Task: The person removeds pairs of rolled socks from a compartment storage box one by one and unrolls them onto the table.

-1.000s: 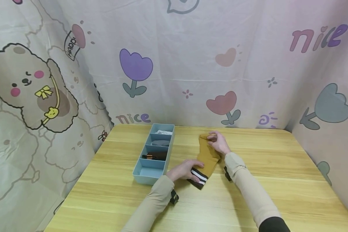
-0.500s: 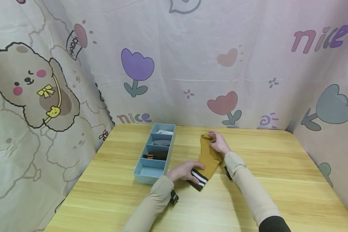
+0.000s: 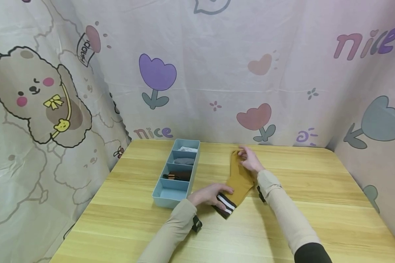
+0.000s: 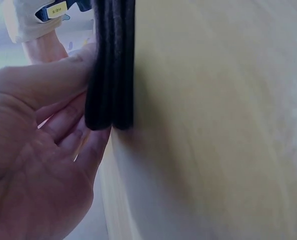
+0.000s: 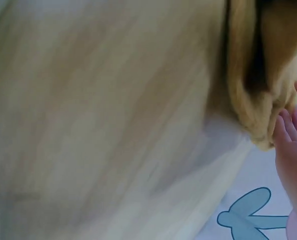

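Note:
A pair of mustard-yellow socks (image 3: 238,182) lies stacked on the table, with a dark brown cuff (image 3: 226,215) crossed by white stripes. The left wrist view shows the layered edge of the dark cuffs (image 4: 111,75). My left hand (image 3: 206,194) holds the cuff end, thumb on one side and fingers (image 4: 71,120) on the other. At the toe end (image 5: 258,115), my right hand (image 3: 250,160) touches the fabric with nearly straight fingers (image 5: 284,127); its thumb stands apart from them. Part of the toe is hidden behind the right hand in the head view.
A blue-grey divided box (image 3: 169,201) stands left of the socks. Its compartments hold a white cloth item (image 3: 187,149), a grey one (image 3: 184,161) and a dark brown one (image 3: 179,175); the nearest is bare. A printed curtain (image 3: 191,102) hangs behind the wooden table (image 3: 303,190).
The toe end of the socks has shifted slightly to the right, along with the right hand's fingers. My left hand stays at the cuff. The head view has drifted a little.

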### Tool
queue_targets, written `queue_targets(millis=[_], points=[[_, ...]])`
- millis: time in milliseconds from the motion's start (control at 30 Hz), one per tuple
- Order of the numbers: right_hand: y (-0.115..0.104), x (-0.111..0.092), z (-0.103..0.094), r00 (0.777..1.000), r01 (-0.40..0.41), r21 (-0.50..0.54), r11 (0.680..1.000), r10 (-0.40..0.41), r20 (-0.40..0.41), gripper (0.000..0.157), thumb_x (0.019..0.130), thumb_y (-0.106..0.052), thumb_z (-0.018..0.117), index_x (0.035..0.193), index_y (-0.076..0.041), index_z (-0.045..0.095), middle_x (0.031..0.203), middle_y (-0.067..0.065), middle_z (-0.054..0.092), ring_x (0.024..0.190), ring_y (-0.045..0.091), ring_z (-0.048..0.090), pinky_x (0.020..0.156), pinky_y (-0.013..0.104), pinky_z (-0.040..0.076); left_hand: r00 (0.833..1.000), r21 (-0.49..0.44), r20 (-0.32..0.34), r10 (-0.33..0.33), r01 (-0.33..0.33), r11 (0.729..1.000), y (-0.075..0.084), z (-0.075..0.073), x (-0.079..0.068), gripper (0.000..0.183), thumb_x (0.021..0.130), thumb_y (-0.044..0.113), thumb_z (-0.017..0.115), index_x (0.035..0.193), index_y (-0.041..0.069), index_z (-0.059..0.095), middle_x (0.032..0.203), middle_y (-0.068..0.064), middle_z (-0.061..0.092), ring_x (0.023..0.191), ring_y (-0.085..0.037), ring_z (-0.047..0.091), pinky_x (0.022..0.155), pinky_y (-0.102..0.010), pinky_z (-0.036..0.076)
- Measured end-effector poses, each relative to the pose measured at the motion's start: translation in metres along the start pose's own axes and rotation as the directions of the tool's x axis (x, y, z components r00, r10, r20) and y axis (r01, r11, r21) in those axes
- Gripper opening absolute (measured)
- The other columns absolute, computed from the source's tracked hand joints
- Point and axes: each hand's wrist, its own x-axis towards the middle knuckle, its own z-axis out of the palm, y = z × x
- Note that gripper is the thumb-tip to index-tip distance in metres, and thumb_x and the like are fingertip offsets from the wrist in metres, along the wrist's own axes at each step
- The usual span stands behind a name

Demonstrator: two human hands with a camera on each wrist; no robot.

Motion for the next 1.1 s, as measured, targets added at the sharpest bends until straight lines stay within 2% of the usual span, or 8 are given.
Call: queue_targets(millis=[133, 233, 433, 667, 800, 900, 1000, 1100], points=[[0.005, -0.004, 0.0, 0.995, 0.079, -0.078, 0.994, -0.073, 0.072, 0.052, 0.08, 0.022, 0.053, 0.13, 0.019, 0.041, 0.133, 0.04, 0.051, 0.135, 0.055, 0.044, 0.118, 0.059, 0.033, 1.0, -0.016, 0.029, 0.01, -0.009, 1.0, -0.002, 0.002, 0.001, 0.06, 0.078, 0.011, 0.086, 0.133, 0.005, 0.063, 0.142, -0.007, 0.063, 0.131, -0.023, 0.057, 0.113, -0.026, 0.042], [0.006, -0.007, -0.001, 0.991, 0.078, -0.133, 0.988, -0.063, 0.117, 0.045, 0.083, 0.016, 0.059, 0.125, 0.017, 0.043, 0.139, 0.038, 0.049, 0.138, 0.054, 0.04, 0.12, 0.06, 0.029, 0.999, -0.019, 0.046, 0.021, -0.02, 1.0, -0.002, 0.002, 0.001, 0.06, 0.079, 0.011, 0.086, 0.133, 0.005, 0.063, 0.144, -0.006, 0.061, 0.132, -0.022, 0.056, 0.114, -0.026, 0.041], [0.005, -0.009, -0.006, 0.979, 0.03, -0.156, 0.987, 0.003, 0.203, 0.062, 0.086, 0.002, 0.069, 0.138, 0.014, 0.039, 0.149, 0.037, 0.038, 0.143, 0.052, 0.031, 0.122, 0.061, 0.021, 0.997, -0.002, 0.063, 0.044, -0.044, 0.999, 0.001, 0.002, -0.001, 0.058, 0.08, 0.007, 0.083, 0.134, 0.004, 0.062, 0.145, -0.008, 0.06, 0.132, -0.024, 0.055, 0.114, -0.027, 0.041], [0.008, -0.012, -0.014, 0.965, 0.018, -0.22, 0.975, 0.04, 0.258, 0.078, 0.086, -0.009, 0.076, 0.148, 0.01, 0.032, 0.154, 0.034, 0.034, 0.144, 0.053, 0.028, 0.123, 0.062, 0.02, 0.996, 0.025, 0.076, -0.039, 0.037, 0.999, 0.013, -0.003, -0.004, 0.061, 0.075, -0.012, 0.076, 0.133, 0.003, 0.061, 0.143, -0.009, 0.06, 0.13, -0.023, 0.056, 0.111, -0.025, 0.043], [0.01, -0.017, -0.021, 0.969, 0.03, -0.241, 0.97, 0.031, 0.244, 0.087, 0.083, -0.01, 0.079, 0.149, 0.013, 0.027, 0.154, 0.037, 0.032, 0.144, 0.054, 0.028, 0.122, 0.062, 0.019, 0.991, 0.13, 0.018, -0.136, 0.133, 0.983, 0.019, -0.003, -0.006, 0.063, 0.076, -0.013, 0.073, 0.133, 0.011, 0.064, 0.143, -0.001, 0.061, 0.133, -0.019, 0.054, 0.114, -0.032, 0.038], [0.012, -0.022, -0.025, 0.976, 0.039, -0.251, 0.967, 0.018, 0.219, 0.096, 0.08, -0.008, 0.082, 0.15, 0.015, 0.021, 0.152, 0.039, 0.033, 0.142, 0.056, 0.029, 0.122, 0.063, 0.02, 0.973, 0.18, -0.072, -0.219, 0.229, 0.957, 0.021, 0.0, -0.008, 0.063, 0.076, -0.01, 0.075, 0.131, 0.019, 0.066, 0.14, 0.007, 0.063, 0.133, -0.019, 0.05, 0.108, -0.04, 0.032], [0.013, -0.027, -0.03, 0.982, 0.034, -0.265, 0.964, 0.017, 0.187, 0.103, 0.077, -0.008, 0.085, 0.151, 0.015, 0.017, 0.149, 0.04, 0.037, 0.139, 0.057, 0.033, 0.121, 0.064, 0.022, 0.942, 0.125, -0.181, -0.282, 0.306, 0.944, 0.022, 0.003, -0.009, 0.06, 0.074, -0.01, 0.074, 0.127, 0.019, 0.07, 0.131, 0.004, 0.067, 0.124, -0.021, 0.049, 0.099, -0.039, 0.03], [0.012, -0.032, -0.033, 0.987, 0.017, -0.284, 0.959, 0.03, 0.16, 0.105, 0.075, -0.008, 0.087, 0.151, 0.014, 0.018, 0.146, 0.04, 0.041, 0.137, 0.056, 0.036, 0.12, 0.064, 0.024, 0.907, 0.006, -0.283, -0.313, 0.328, 0.945, 0.022, 0.008, -0.008, 0.052, 0.075, -0.011, 0.067, 0.123, 0.011, 0.071, 0.121, -0.005, 0.071, 0.109, -0.023, 0.054, 0.095, -0.033, 0.037]])
